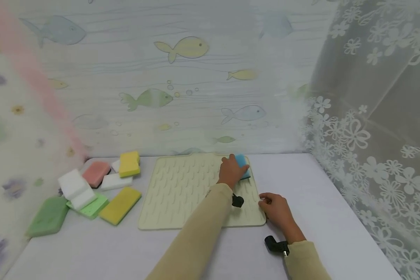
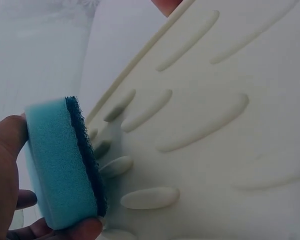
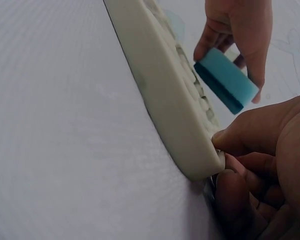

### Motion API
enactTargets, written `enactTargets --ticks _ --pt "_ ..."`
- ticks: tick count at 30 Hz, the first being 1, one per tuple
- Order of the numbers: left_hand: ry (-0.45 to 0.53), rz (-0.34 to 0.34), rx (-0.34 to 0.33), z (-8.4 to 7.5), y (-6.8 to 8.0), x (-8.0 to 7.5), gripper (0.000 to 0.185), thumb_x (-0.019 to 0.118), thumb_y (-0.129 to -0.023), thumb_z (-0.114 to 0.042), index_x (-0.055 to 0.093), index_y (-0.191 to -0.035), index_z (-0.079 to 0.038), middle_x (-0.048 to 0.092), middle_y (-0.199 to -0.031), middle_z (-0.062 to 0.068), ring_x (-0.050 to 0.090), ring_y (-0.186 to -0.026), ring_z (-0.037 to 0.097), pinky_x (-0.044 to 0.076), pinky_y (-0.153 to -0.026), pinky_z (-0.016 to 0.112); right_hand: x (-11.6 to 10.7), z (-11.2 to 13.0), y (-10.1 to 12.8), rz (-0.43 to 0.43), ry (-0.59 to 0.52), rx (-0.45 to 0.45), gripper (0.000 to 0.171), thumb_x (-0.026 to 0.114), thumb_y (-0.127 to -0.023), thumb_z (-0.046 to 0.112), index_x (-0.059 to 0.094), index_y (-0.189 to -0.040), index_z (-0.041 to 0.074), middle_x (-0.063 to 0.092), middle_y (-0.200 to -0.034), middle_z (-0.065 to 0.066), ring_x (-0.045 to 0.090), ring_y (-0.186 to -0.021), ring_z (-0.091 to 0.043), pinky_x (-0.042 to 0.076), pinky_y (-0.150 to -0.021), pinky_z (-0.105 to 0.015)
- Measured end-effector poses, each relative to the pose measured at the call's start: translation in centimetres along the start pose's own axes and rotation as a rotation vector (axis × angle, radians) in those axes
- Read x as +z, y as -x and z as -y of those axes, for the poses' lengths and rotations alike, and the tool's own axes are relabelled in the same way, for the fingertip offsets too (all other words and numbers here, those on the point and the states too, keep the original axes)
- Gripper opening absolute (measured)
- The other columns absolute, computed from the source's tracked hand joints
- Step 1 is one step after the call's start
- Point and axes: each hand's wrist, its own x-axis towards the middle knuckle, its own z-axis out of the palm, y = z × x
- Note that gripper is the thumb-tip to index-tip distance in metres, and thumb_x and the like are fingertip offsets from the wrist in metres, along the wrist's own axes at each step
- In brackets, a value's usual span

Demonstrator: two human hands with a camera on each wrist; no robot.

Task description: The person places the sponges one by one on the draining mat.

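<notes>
A blue sponge with a dark scouring face is gripped by my left hand over the far right corner of a cream ridged mat. In the left wrist view the sponge is held on edge between thumb and fingers, scouring face toward the mat's ridges. My right hand pinches the mat's near right corner. In the right wrist view its fingers curl around the mat's rim, with the sponge beyond.
Several loose sponges lie left of the mat: a yellow one, a pink one, a white one, a green one. A lace curtain hangs at the right. A fish-print sheet backs the white table.
</notes>
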Motion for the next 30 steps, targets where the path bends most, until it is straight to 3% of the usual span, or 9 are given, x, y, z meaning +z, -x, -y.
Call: enactTargets --ticks 16,30 --pt "-0.051 -0.087 0.064 0.7 -0.1 1.2 0.074 0.063 -0.088 -0.054 0.044 -0.137 -0.003 0.049 -0.125 0.024 0.067 -0.083 0.028 0.057 -0.07 0.034 0.3 0.7 -0.2 -0.005 -0.007 0.009 0.031 0.062 -0.089 0.019 0.068 -0.116 0.004 0.065 -0.086 -0.004 0.053 -0.066 -0.013 0.042 -0.058 -0.026" --pt "-0.022 -0.057 0.09 0.5 0.2 0.8 0.073 0.063 -0.087 -0.055 0.046 -0.137 -0.005 0.046 -0.128 0.022 0.062 -0.102 0.035 0.055 -0.08 0.041 0.2 0.6 -0.3 -0.004 -0.011 0.006 0.031 0.063 -0.089 0.018 0.068 -0.116 0.002 0.066 -0.084 -0.004 0.053 -0.062 -0.012 0.042 -0.056 -0.027"
